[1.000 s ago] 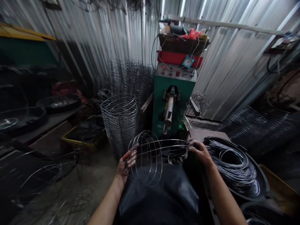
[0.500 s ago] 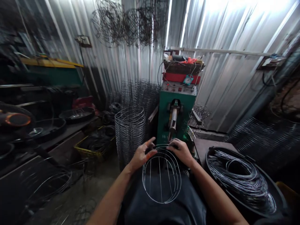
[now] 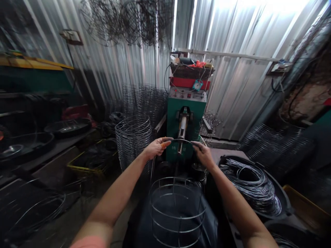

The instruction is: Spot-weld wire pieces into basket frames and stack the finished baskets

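Observation:
A round cage of bent steel wire (image 3: 177, 213) rests upright in front of my lap, below my hands. Above it, my left hand (image 3: 156, 147) and my right hand (image 3: 204, 155) grip opposite sides of a thin steel wire hoop (image 3: 181, 140). The hoop's far arc crosses in front of a green welding machine (image 3: 183, 127), close to its vertical electrode arm (image 3: 182, 127). The hoop's near side drops from my left hand toward the cage, and its lower part is hard to follow.
A tall stack of wire cages (image 3: 133, 141) stands left of the machine, with wire mesh (image 3: 144, 103) behind. To the right, a black tub (image 3: 281, 203) holds coiled wire. Black pans (image 3: 68, 126) sit on a bench at left, near a yellow crate (image 3: 90, 165).
The wire cage has dropped from between my hands to my lap. My hands have moved apart and now hold a wire hoop. The view has shifted slightly left.

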A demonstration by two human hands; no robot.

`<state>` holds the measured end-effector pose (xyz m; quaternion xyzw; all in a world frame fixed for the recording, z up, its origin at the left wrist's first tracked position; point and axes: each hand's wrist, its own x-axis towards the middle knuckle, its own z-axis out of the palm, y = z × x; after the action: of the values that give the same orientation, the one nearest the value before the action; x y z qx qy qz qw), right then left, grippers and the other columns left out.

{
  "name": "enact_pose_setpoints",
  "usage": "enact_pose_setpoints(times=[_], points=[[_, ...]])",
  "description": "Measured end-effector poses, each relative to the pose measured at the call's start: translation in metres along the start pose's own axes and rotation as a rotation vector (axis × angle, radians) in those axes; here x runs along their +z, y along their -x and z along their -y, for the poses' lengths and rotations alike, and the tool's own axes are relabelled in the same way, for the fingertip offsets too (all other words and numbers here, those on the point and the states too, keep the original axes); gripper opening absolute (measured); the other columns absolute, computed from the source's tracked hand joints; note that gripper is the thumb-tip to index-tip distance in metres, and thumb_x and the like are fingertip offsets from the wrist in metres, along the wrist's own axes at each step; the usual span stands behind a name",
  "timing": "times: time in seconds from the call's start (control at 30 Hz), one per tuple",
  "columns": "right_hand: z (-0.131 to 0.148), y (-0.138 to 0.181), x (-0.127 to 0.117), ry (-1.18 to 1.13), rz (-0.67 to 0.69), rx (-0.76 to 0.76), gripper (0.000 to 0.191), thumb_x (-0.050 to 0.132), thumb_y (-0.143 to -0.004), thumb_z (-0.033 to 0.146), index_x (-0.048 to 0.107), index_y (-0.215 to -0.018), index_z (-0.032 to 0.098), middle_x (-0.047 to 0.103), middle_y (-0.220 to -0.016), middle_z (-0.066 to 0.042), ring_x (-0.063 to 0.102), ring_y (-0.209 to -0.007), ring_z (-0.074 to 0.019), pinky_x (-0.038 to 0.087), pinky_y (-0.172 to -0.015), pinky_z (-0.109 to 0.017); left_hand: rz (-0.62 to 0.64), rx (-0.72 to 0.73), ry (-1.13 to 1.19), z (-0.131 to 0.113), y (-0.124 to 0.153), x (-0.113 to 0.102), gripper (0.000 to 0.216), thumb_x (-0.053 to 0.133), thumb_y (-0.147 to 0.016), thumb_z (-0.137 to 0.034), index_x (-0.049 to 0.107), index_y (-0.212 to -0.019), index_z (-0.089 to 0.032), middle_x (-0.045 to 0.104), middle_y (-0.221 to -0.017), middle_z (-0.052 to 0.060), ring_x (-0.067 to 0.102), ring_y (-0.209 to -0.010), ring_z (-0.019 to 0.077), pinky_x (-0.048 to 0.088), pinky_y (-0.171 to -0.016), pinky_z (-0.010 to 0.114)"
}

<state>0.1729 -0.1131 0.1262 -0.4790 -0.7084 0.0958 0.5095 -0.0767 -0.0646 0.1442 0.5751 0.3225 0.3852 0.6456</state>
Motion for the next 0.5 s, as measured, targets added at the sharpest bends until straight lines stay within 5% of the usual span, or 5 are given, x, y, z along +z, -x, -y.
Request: enact_pose_setpoints(times=[0.27,0.5], points=[[-0.065,0.037,0.049,0.222,0.238,0.147,0.023,0.039,-0.085,0.027,0.059,-0.092,0.018,0.064,-0.082,-0.005,0.061,-0.077,-0.0179,0.046,-0.071,-0.027,-0.06,-0.297,-0.048,0.075,-0.021,-0.009,0.043,0.067,-0.069,-0.038,0.06,-0.107,-0.021,0.031,-0.049,-0.009,0.02,-0.034,0.0022,0.009,-0.035,0.014],[-0.07,0.038,0.057,0.572,0.407,0.172,0.03,0.035,-0.091,0.022,0.053,-0.114,0.021,0.066,-0.086,-0.007,0.062,-0.077,-0.0191,0.043,-0.067,-0.025,-0.094,-0.062,-0.262,0.095,-0.031,-0.012,0.029,0.063,-0.071,-0.027,0.067,-0.098,-0.019,0.046,-0.049,-0.005,0.034,-0.038,0.0055,0.026,-0.037,0.016]])
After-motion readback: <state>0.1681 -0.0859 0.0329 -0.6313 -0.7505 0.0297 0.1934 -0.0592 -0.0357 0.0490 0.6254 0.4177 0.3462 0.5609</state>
